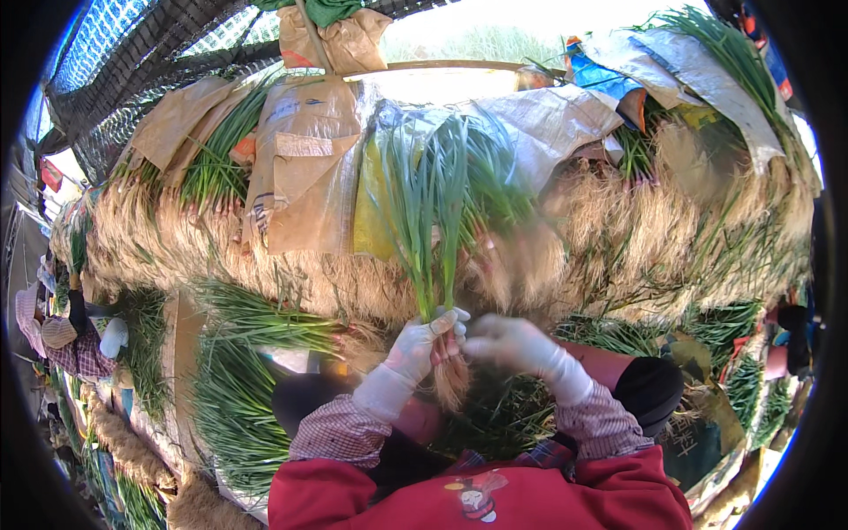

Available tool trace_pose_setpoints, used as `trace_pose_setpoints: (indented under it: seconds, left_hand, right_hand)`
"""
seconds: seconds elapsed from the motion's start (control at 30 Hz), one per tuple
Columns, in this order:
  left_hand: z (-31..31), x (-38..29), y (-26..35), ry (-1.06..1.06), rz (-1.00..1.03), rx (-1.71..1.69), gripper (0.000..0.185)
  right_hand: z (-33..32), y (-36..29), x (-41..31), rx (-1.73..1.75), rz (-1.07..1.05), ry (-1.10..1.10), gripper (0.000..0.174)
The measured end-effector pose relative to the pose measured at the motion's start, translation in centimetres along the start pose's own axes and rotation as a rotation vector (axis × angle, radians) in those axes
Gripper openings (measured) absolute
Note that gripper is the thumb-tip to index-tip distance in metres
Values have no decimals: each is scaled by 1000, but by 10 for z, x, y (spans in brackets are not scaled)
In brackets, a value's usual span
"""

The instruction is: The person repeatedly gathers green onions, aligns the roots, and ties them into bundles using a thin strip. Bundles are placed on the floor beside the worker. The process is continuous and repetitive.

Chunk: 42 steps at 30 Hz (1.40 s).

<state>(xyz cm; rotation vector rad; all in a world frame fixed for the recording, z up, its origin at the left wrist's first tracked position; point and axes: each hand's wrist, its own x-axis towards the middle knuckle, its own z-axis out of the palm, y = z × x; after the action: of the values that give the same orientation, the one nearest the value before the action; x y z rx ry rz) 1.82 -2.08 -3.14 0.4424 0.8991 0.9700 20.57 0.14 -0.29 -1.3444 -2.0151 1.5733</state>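
My left hand (412, 344), in a pale glove, grips a few spring onions (424, 265) just above their reddish-white bulbs. The long green leaves point up and away from me, while the pale roots (452, 383) hang below the fist toward my lap. Close on the right of those stalks is my right hand (513, 344), gloved too and blurred by motion. Its fingertips are near the bulbs, but whether they pinch anything cannot be made out. Just beyond my hands, another bunch of spring onions (493, 179) lies on the heap, its roots toward me.
A long heap of rooted spring onions (318, 281) spans the front, partly covered by woven sacks (305, 179). Loose green stalks (235, 404) lie at my left beside my knee. Leaf scraps (503, 411) cover the ground between my legs. Another person (79, 338) sits at far left.
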Motion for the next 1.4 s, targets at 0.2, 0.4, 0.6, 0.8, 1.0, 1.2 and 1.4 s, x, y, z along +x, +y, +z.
trace_pose_setpoints:
  seconds: [0.2,0.4,0.6,0.8,1.0,1.2,1.4]
  left_hand:
    - [3,5,-20,210,-10,107,20]
    - [-22,-14,16,-234,100,-167,34]
    - [-7,-22,19,-147,85,-99,41]
    - [2,-5,3,-13,58,-31,35]
    - [-1,-2,-7,-108,-4,-173,29]
    - [1,-23,38,-123,107,-503,23]
    - [-14,-8,44,-52,228,-376,28]
  right_hand:
    - [11,20,58,986,102,450,19]
    - [-4,73,10,131,71,-187,24]
    - [-16,34,38,650,-17,-24,35]
    - [15,6,91,410,-44,452,23]
    - [15,16,66,310,-195,490,24]
    - [7,31,43,906,-204,249,23]
    - [-26,76,16,-830,-59,-112,43]
